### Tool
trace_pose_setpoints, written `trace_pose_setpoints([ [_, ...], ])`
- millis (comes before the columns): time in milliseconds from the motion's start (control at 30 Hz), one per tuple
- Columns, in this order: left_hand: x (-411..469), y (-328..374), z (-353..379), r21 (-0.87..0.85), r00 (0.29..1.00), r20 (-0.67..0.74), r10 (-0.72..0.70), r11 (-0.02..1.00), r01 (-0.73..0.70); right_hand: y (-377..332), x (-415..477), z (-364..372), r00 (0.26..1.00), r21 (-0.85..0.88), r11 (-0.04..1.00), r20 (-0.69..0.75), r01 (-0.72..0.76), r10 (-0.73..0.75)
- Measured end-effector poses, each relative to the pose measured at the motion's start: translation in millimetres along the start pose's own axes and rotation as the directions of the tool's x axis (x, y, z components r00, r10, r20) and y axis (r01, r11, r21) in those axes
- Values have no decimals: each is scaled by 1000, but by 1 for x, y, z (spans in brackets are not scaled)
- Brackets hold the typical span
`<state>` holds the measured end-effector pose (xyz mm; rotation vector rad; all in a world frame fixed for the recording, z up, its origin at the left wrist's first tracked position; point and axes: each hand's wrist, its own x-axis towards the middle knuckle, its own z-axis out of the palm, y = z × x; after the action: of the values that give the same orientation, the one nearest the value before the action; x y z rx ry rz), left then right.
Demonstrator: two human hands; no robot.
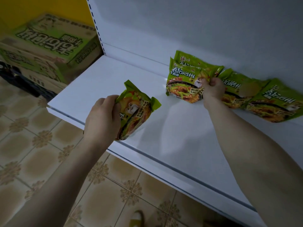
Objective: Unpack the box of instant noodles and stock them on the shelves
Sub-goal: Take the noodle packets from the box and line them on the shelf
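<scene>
Left hand (101, 118) grips a green noodle packet (134, 112) above the front of the white shelf (164, 136). Farther in, right hand (213, 90) pinches the front of a standing stack (182, 82). More packets (270, 102) lean on the back wall (196, 30), with noodle cartons (49, 41) far left.

Dim light covers beige, flower-patterned floor tiles (41, 153) and a yellow wall (41, 5) at upper left.

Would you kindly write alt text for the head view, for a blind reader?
A person's right hand grips noodle packets standing at the back of a white shelf, while the left hand holds another packet. Cartons stand left.
</scene>
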<state>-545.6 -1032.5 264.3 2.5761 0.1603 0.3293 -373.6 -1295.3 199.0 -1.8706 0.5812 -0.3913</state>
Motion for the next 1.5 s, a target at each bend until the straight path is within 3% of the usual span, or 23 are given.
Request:
trace_pose_setpoints([
  [367,5,0,8,2,999,35,20,1000,-20,2,0,1,993,-61,997,96,-56,62],
  [433,4,3,6,-6,998,45,37,999,-36,-4,-4,-7,996,-39,997,54,-65,67],
  [533,4,8,1,-38,995,75,70,997,-68,-20,-23,-23,995,11,996,-31,90,-90],
  [600,4,13,-1,-79,989,125,73,995,-64,-33,-47,-34,971,112,977,138,179,-194],
  [667,5,19,-2,-111,981,168,100,990,-82,-44,-76,-46,865,160,968,439,191,-243],
  [733,6,27,1,-140,968,194,157,981,-132,-53,-100,-55,678,162,969,693,186,-246],
  [800,8,35,4,-173,953,206,222,967,-187,-57,-113,-63,532,118,973,821,197,-207],
  [867,11,44,6,-216,937,205,281,947,-237,-56,-117,-68,475,91,967,857,240,-199],
  [1033,17,57,10,-350,949,136,284,910,-222,-46,-114,-86,592,149,967,768,207,-245],
  [1200,9,52,19,-553,990,138,19,831,61,-33,-108,-111,639,209,972,734,106,-228],
  [1267,2,52,27,-646,972,227,-54,739,191,-28,-108,-120,647,265,964,733,15,-212],
  [1367,-8,54,45,-747,901,434,-17,553,370,-18,-103,-133,654,306,950,732,-66,-190],
  [1500,-24,65,66,-789,896,438,72,508,345,-5,-99,-151,677,273,961,717,-52,-167],
])
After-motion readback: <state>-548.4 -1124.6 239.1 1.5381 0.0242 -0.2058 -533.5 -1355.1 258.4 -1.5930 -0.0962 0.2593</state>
